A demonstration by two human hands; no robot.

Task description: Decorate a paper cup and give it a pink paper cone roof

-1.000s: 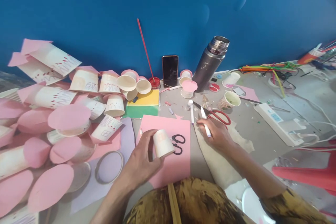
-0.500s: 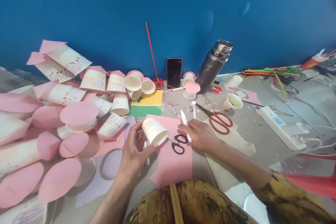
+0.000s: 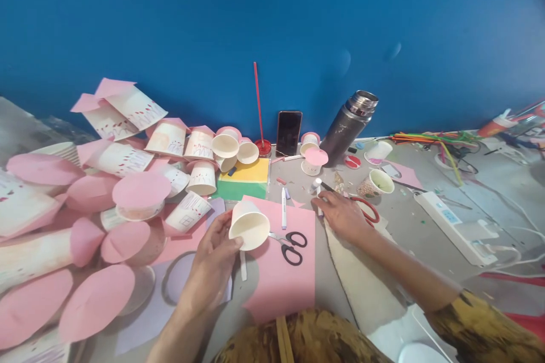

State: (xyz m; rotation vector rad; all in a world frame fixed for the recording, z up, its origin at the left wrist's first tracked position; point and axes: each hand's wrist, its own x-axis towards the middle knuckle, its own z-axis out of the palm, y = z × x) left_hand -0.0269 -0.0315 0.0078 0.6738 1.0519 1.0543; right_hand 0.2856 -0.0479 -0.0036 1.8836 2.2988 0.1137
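Observation:
In my left hand [image 3: 213,258] is a plain white paper cup [image 3: 249,226], tilted so its open mouth faces me, with the thumb at the rim. My right hand [image 3: 340,216] is low over the table with its fingers closed around a white tube [image 3: 317,185] with a white cap. Left of that hand lies a white marker [image 3: 284,208] on pink paper [image 3: 281,289]. Black-handled scissors [image 3: 293,247] rest on the same sheet, just right of the cup. Red-handled scissors [image 3: 368,210] are partly hidden behind my right hand.
Decorated cups with pink paper tops [image 3: 140,190] pile up on the left. A dark flask [image 3: 347,127] and a phone [image 3: 289,133] stand by the blue wall. A power strip [image 3: 453,227] and a patterned cup [image 3: 374,182] are on the right.
My right hand has put the white marker down on the pink paper and moved right to the white tube. The cup in my left hand has turned its mouth more towards me.

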